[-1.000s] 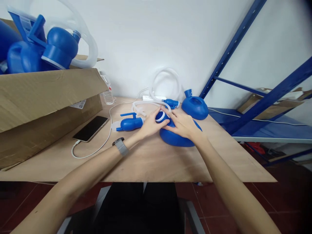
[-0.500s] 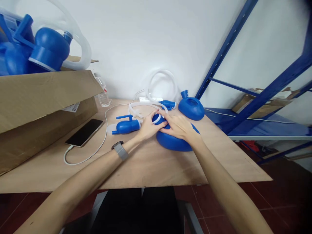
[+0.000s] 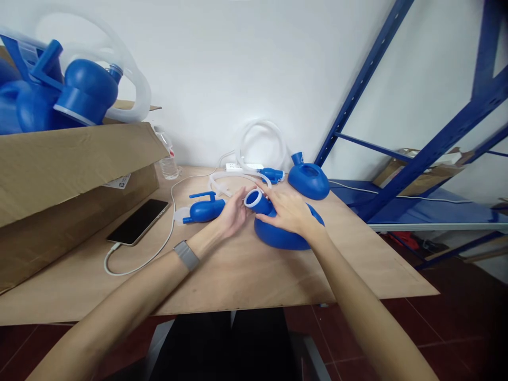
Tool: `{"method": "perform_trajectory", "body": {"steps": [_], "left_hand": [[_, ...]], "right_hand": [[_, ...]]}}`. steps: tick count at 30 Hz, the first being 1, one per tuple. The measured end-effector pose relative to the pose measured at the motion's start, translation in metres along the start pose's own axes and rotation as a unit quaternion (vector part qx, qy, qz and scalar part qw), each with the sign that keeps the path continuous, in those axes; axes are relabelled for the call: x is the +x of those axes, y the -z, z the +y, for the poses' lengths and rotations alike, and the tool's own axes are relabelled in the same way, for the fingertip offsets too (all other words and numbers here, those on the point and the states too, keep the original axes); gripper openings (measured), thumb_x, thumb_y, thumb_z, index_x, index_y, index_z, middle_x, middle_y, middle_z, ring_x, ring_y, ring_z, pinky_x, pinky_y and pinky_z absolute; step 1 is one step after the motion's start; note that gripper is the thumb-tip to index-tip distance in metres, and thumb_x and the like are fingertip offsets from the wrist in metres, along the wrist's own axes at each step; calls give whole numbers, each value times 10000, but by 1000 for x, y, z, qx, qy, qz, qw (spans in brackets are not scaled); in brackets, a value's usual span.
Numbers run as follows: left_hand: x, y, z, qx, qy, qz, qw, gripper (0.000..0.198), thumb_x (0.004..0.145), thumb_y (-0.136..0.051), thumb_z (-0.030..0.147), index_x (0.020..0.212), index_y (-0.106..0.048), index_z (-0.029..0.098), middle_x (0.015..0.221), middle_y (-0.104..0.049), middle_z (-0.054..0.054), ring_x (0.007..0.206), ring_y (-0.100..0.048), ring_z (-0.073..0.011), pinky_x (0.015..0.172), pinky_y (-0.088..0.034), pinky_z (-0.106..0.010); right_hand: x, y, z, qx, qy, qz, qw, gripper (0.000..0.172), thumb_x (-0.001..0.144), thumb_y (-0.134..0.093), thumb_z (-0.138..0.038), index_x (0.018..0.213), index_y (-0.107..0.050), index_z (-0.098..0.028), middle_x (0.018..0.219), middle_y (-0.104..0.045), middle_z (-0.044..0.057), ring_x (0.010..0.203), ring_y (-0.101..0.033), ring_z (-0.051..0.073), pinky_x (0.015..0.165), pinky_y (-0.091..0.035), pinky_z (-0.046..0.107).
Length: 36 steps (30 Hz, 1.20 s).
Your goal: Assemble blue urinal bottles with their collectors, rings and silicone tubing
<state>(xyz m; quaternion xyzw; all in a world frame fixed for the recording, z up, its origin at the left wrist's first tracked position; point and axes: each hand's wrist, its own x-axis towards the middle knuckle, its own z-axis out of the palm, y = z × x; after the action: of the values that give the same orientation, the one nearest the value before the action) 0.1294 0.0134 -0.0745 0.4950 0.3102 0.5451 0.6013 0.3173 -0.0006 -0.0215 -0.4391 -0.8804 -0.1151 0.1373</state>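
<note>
A blue plastic urinal bottle (image 3: 283, 239) lies on the table in front of me, its short neck pointing up and to the left. A white ring (image 3: 253, 198) lines the mouth of that neck. My right hand (image 3: 291, 209) is wrapped over the neck and upper body, thumb on the near side. Just left of the mouth is my left hand (image 3: 234, 212), its fingers loosely apart; whether its fingertips touch the rim is hidden. Beyond it lies a smaller blue handled piece (image 3: 206, 210) with a clear end.
Behind stand another blue urinal bottle (image 3: 308, 181), a blue fitting (image 3: 272, 175) with a coiled clear hose (image 3: 282, 145), and a power strip (image 3: 244, 167). At left are a phone (image 3: 138, 222) on a cable, a water bottle (image 3: 169, 161) and a cardboard box (image 3: 79, 159) of blue parts.
My left hand has come away from the neck, down and left, and its fingers have loosened. The white-ringed mouth shows more fully. The right hand stays on the bottle.
</note>
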Motion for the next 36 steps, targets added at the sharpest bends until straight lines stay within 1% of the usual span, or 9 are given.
{"method": "perform_trajectory", "body": {"steps": [2,5,13,18,23,27,32,34,36], "left_hand": [[0,0,-4,-40,24,11,999,496,976,-535,657,1111,-745,228,1184,-789,-97,1202,-708,-305,1078,-563,-472],[2,-4,-11,-89,39,37,995,345,996,-589,520,1063,-736,216,1129,-799,-82,1135,-728,-267,1057,-577,-431],[8,-10,-16,-153,20,96,983,194,1005,-600,316,1066,-733,188,1095,-796,-56,974,-743,-170,862,-611,-278],[7,-11,-14,-101,10,100,990,221,992,-606,352,1086,-717,185,1120,-789,-72,951,-749,-159,814,-611,-253],[-3,-2,1,47,-1,65,997,363,1014,-516,469,1166,-701,196,1196,-775,-111,1031,-759,-216,840,-629,-327],[-19,31,32,252,-42,57,965,361,905,-645,488,1127,-713,211,1167,-767,-105,1005,-744,-260,806,-614,-365],[-41,98,76,512,-79,102,849,384,835,-679,490,1118,-726,235,1288,-696,-113,1309,-573,-371,1095,-470,-503],[-47,126,87,577,-63,108,807,503,814,-672,551,1191,-711,221,1376,-650,-146,1378,-513,-413,1118,-445,-534],[-51,151,91,619,-31,79,781,690,719,-720,635,1234,-710,176,1375,-655,-190,1325,-558,-450,1096,-460,-562]], "right_hand": [[0,-1,-2,-12,-12,-7,1000,859,951,-582,-668,1658,-341,-244,1359,-717,154,1076,-725,376,828,-544,422],[1,-2,-3,-31,-21,-12,999,827,952,-565,-696,1602,-445,-200,1380,-703,167,1084,-726,391,812,-542,429],[1,-5,0,-16,-11,-6,1000,804,985,-532,-689,1627,-395,-225,1297,-749,145,1061,-744,364,807,-531,405],[0,-9,3,-7,12,13,1000,799,995,-483,-722,1656,-340,-297,1286,-757,116,1060,-749,365,777,-543,409],[-1,-12,4,12,-2,30,999,772,966,-592,-659,1631,-389,-324,1451,-679,93,1108,-736,358,829,-559,420],[-2,-13,3,19,-6,37,999,779,955,-624,-626,1640,-367,-358,1450,-681,66,1106,-736,353,806,-557,412],[1,-14,11,23,8,39,999,786,969,-599,-631,1650,-366,-315,1323,-738,100,1052,-730,338,829,-524,406],[4,-16,21,8,18,39,999,786,985,-578,-623,1654,-365,-269,1189,-770,117,1019,-721,334,887,-502,436],[8,-18,31,-15,36,53,998,776,996,-572,-608,1650,-373,-240,1120,-771,119,1060,-697,337,1014,-450,504]]}}
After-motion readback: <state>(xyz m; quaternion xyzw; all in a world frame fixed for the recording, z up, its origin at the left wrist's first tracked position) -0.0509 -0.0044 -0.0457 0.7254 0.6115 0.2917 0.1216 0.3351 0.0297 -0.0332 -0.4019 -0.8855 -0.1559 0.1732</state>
